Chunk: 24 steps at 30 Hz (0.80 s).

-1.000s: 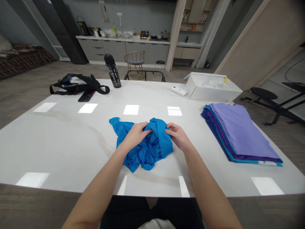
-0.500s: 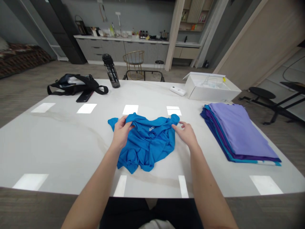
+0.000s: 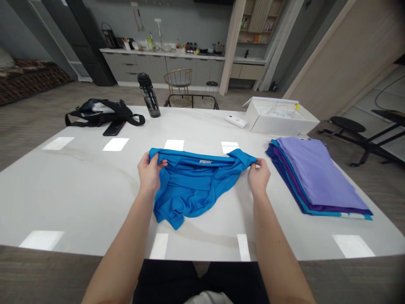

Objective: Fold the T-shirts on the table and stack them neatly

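A blue garment [image 3: 193, 185], which looks like a shirt, is stretched between my two hands in the middle of the table. White "PEAK" lettering shows near its far, taut edge. My left hand [image 3: 149, 173] pinches the far left corner between thumb and fingers. At the right end of the same edge, my right hand [image 3: 259, 174] is closed on the cloth. The near part of the garment lies bunched on the tabletop, with its lower left portion crumpled in folds.
To the right lies a stack of folded clothes [image 3: 319, 175], lilac on top. Behind it stand an open white box [image 3: 278, 120] and a small white device [image 3: 236, 121]. A black bottle [image 3: 148, 96], a black bag [image 3: 104, 110] and a phone [image 3: 114, 128] occupy the far left of the white table [image 3: 79, 190].
My hands have moved apart, the left one leftward and the right one rightward. The garment's far edge has gone from crumpled to straight, and its lettering is now readable.
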### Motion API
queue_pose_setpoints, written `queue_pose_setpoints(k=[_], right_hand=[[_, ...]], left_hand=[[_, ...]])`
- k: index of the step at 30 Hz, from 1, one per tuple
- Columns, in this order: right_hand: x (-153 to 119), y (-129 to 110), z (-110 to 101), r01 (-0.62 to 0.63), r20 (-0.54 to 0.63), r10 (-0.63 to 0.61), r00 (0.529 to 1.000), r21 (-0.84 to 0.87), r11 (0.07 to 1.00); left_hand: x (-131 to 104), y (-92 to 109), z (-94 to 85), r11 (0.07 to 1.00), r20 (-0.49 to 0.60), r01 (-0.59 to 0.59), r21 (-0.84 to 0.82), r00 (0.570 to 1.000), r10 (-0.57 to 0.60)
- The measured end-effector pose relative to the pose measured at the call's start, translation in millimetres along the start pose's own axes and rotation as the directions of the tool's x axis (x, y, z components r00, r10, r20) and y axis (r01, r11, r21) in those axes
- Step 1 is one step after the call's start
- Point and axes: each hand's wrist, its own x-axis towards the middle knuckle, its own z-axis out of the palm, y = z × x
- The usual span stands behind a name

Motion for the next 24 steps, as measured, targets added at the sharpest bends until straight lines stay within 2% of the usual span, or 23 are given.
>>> queue_pose_setpoints(k=[2,4,6,9,10,11,13,16,18,19,21,23,24], right_hand=[[-2.9,-4.0,3.5,0.000,-0.055,0.004,0.998,0.082,0.997],[-12.1,-12.6,8.4,0.012,-0.034,-0.009,0.999,0.090,0.996],[-24.2,-22.4,12.2,0.074,0.135,-0.073,0.988,0.000,0.997],[-35.9,-30.3,13.5,0.238,0.450,-0.153,0.880,-0.139,0.961],[-35.7,-29.7,12.4,0.264,0.494,-0.160,0.854,-0.148,0.953],[-33.1,-27.5,10.7,0.263,0.503,-0.159,0.850,-0.142,0.954],[-22.1,-19.8,5.3,0.197,0.433,-0.134,0.891,-0.103,0.975],[-1.3,-6.4,-5.0,0.053,0.136,-0.051,0.989,-0.013,0.999],[8.0,0.4,-11.2,-0.014,-0.065,0.017,0.998,0.049,0.999],[10.5,3.0,-13.8,-0.041,-0.125,0.049,0.991,0.063,0.997],[12.5,7.4,-18.0,-0.083,-0.167,0.088,0.982,0.039,0.996],[12.6,10.9,-21.7,-0.102,-0.119,0.096,0.988,-0.045,0.994],[12.6,12.1,-23.3,-0.103,-0.071,0.096,0.993,-0.094,0.990]], left_hand=[[1.1,-2.4,-1.6,1.000,0.026,-0.014,0.008,1.000,0.014],[0.1,-4.8,-1.8,1.000,0.075,-0.018,0.013,0.997,0.017],[-1.5,-6.6,-1.6,1.000,0.120,-0.012,0.016,0.993,0.010],[-1.8,-7.5,-2.1,1.000,0.153,-0.012,0.015,0.988,0.009],[-0.8,-7.1,-2.9,1.000,0.149,-0.014,0.015,0.989,0.012],[0.7,-6.4,-4.0,1.000,0.135,-0.020,0.013,0.991,0.018],[5.6,-3.7,-7.7,0.999,0.070,-0.039,-0.005,0.997,0.039],[16.5,1.3,-17.0,0.991,-0.089,-0.115,-0.065,0.990,0.109],[25.0,2.2,-25.7,0.980,-0.183,-0.178,-0.091,0.970,0.160],[29.1,1.3,-30.6,0.977,-0.217,-0.194,-0.089,0.961,0.171],[36.8,-2.7,-41.2,0.987,-0.268,-0.161,-0.027,0.952,0.148],[42.4,-7.1,-51.5,0.987,-0.323,-0.078,0.142,0.939,0.120],[44.0,-8.3,-55.7,0.961,-0.335,-0.055,0.270,0.931,0.148]])
